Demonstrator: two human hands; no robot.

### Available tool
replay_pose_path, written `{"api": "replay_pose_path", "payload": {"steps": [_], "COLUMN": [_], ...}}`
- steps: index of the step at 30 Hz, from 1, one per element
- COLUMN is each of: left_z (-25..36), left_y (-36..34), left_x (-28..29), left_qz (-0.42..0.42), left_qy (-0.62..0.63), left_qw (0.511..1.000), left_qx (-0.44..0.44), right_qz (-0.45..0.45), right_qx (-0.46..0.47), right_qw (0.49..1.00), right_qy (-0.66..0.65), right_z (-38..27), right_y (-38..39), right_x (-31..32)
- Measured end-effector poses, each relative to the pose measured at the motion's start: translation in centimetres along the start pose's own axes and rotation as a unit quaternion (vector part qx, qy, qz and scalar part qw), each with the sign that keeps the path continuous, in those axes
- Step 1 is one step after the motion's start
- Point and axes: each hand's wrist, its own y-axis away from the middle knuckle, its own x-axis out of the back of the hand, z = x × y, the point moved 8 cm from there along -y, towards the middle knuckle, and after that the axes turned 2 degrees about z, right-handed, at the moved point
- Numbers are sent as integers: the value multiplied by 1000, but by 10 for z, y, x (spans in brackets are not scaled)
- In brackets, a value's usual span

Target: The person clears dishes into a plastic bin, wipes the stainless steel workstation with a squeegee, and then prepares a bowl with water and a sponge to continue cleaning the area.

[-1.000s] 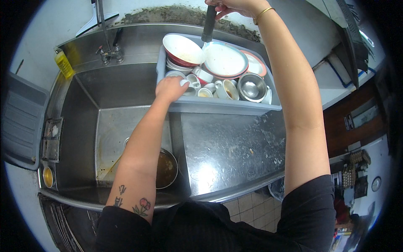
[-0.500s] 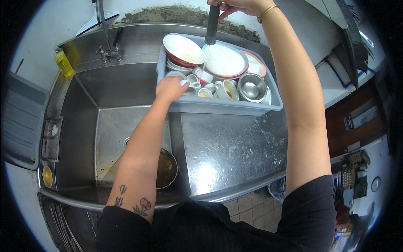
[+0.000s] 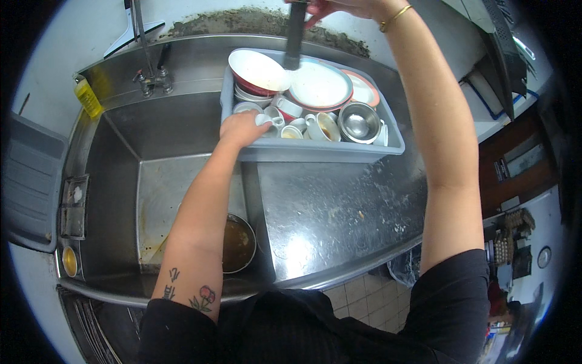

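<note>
A grey plastic tub (image 3: pixel 321 154) full of used dishes stands on the steel counter. Over its back edge, my right hand (image 3: pixel 348 7) grips a dark spray nozzle (image 3: pixel 294 37) pointing down at the dishes; part of that hand is cut off by the upper edge. At the tub's near left corner my left hand (image 3: pixel 241 128) closes around a white cup (image 3: pixel 263 119), its fingers mostly hidden. Beside it lie more white cups (image 3: pixel 324 127). Behind them are a white and red bowl (image 3: pixel 259 70), a large oval plate (image 3: pixel 321 84) and a steel bowl (image 3: pixel 360 121).
Left of the counter is a steel sink (image 3: pixel 176 182) holding a pot of brownish liquid (image 3: pixel 237 244). A faucet (image 3: pixel 153 82), a yellow bottle (image 3: pixel 88 97) and a small yellow-filled cup (image 3: pixel 70 261) line its rim. A grey plastic tray (image 3: pixel 33 176) leans at the far left.
The spray nozzle has moved left, from above the plate toward the white and red bowl. My left hand stays at the same cups. The whole view has shifted slightly.
</note>
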Motion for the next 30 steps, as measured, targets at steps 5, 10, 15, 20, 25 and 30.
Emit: {"api": "replay_pose_path", "payload": {"steps": [5, 10, 15, 20, 25, 30], "left_z": [3, 8, 10, 7, 10, 8], "left_y": [-4, -4, -4, -3, -4, -2], "left_x": [-6, -7, -6, -5, -6, -4], "left_qz": [-3, -1, 10, 6, -2, 3], "left_qy": [13, 15, 17, 23, 14, 23], "left_qw": [1000, 1000, 1000, 1000, 1000, 1000], "left_qx": [-2, -6, -17, -13, -6, -6], "right_qz": [70, 72, 82, 77, 90, 91], "right_qx": [-74, -78, -65, -81, -79, -72], "right_qw": [979, 984, 986, 987, 978, 982], "right_qy": [176, 145, 128, 112, 168, 149], "right_z": [12, 19, 24, 25, 34, 37], "right_y": [15, 26, 18, 11, 10, 6], "right_x": [47, 64, 61, 55, 69, 70]}}
